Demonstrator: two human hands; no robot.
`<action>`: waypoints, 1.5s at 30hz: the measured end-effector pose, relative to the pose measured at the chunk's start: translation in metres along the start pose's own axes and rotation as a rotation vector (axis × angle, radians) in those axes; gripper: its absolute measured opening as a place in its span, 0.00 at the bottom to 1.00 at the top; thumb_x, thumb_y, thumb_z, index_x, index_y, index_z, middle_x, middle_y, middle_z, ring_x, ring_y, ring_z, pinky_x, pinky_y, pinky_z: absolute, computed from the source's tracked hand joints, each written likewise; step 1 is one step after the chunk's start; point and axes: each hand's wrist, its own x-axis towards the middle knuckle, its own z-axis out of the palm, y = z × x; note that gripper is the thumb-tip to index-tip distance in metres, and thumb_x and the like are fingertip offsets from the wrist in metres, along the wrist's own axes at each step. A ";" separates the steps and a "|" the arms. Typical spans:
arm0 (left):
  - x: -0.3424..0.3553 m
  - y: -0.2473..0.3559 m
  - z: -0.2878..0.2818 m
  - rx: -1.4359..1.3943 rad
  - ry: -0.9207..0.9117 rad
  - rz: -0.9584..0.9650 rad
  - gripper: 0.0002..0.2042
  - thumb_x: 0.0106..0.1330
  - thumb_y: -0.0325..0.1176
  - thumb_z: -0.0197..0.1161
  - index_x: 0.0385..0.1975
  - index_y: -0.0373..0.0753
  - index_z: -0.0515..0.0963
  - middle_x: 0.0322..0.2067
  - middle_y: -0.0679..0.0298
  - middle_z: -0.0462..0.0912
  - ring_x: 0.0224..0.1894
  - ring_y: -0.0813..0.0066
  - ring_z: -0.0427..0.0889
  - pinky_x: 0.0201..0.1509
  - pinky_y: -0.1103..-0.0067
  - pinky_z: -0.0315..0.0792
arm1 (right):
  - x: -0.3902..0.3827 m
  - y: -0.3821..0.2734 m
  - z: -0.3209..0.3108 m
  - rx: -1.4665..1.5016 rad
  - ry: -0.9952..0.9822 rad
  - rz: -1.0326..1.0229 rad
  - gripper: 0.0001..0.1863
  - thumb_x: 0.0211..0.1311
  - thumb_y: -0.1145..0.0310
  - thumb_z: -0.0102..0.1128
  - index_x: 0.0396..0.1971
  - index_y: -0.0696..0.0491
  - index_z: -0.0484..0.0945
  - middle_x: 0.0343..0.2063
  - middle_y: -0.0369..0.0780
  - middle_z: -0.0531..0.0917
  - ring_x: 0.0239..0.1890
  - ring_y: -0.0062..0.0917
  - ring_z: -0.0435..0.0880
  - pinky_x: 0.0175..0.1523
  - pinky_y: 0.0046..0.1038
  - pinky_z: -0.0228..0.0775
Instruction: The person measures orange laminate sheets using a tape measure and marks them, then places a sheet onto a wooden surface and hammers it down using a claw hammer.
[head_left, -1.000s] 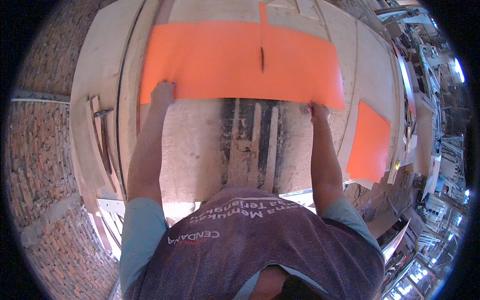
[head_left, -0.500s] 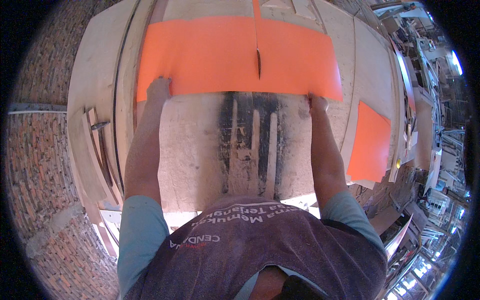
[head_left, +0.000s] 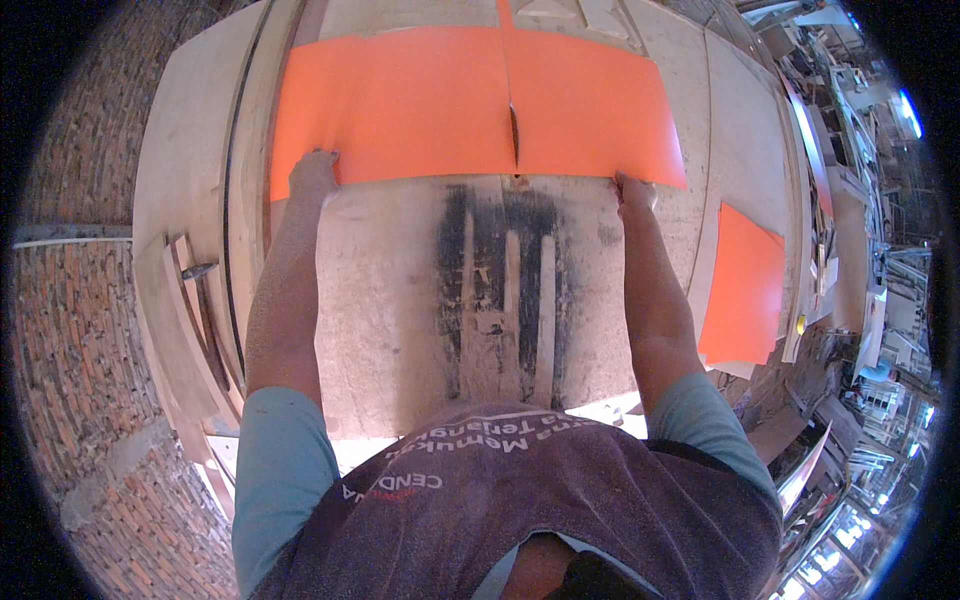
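Observation:
A wide orange sheet [head_left: 400,100] lies across the pale wooden tabletop [head_left: 390,270]. Through it, right of its middle, stands a thin dark saw blade [head_left: 515,135], and from the blade a cut line runs to the far side. At the sheet's near left corner my left hand [head_left: 315,172] is closed on the edge. My right hand [head_left: 635,190] grips the same near edge close to the right corner. Both arms reach forward, and the blade stands between the hands, apart from each. The fingertips are partly hidden from me.
A smaller orange panel [head_left: 742,290] lies at the table's right side. On the left rest wood strips [head_left: 190,330] and a hammer-like tool [head_left: 200,270]. A long wooden fence [head_left: 262,130] runs along the sheet's left side. Brick wall [head_left: 80,330] is far left; stacked boards stand right.
The orange sheet has slid slightly away from me, with both hands still on it. Its near edge now lies closer to the near end of the saw blade.

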 end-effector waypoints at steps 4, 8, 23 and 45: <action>0.010 -0.012 0.004 0.006 0.060 0.005 0.16 0.57 0.29 0.64 0.47 0.47 0.81 0.44 0.54 0.82 0.48 0.54 0.82 0.50 0.62 0.78 | 0.008 -0.004 0.011 -0.041 -0.025 0.067 0.09 0.54 0.81 0.66 0.34 0.58 0.77 0.27 0.40 0.82 0.23 0.23 0.82 0.21 0.22 0.74; 0.025 -0.008 -0.004 0.003 0.016 0.049 0.15 0.52 0.30 0.67 0.42 0.44 0.80 0.42 0.53 0.83 0.46 0.52 0.82 0.48 0.62 0.78 | 0.033 -0.002 0.011 0.022 0.025 0.095 0.08 0.50 0.81 0.65 0.32 0.58 0.78 0.24 0.39 0.82 0.22 0.23 0.80 0.21 0.24 0.69; -0.062 -0.070 -0.192 -0.193 0.880 0.278 0.15 0.74 0.44 0.51 0.42 0.46 0.84 0.33 0.56 0.86 0.30 0.56 0.86 0.32 0.68 0.78 | -0.062 -0.119 -0.135 0.337 0.191 -0.077 0.25 0.59 0.74 0.54 0.57 0.53 0.62 0.40 0.43 0.78 0.36 0.30 0.80 0.38 0.35 0.74; -0.310 0.223 -0.387 -0.582 1.081 0.073 0.20 0.74 0.45 0.56 0.52 0.34 0.80 0.50 0.56 0.84 0.50 0.66 0.82 0.55 0.74 0.73 | -0.294 -0.060 -0.651 0.826 0.491 -0.336 0.16 0.66 0.78 0.52 0.53 0.57 0.69 0.48 0.43 0.79 0.50 0.31 0.79 0.54 0.32 0.74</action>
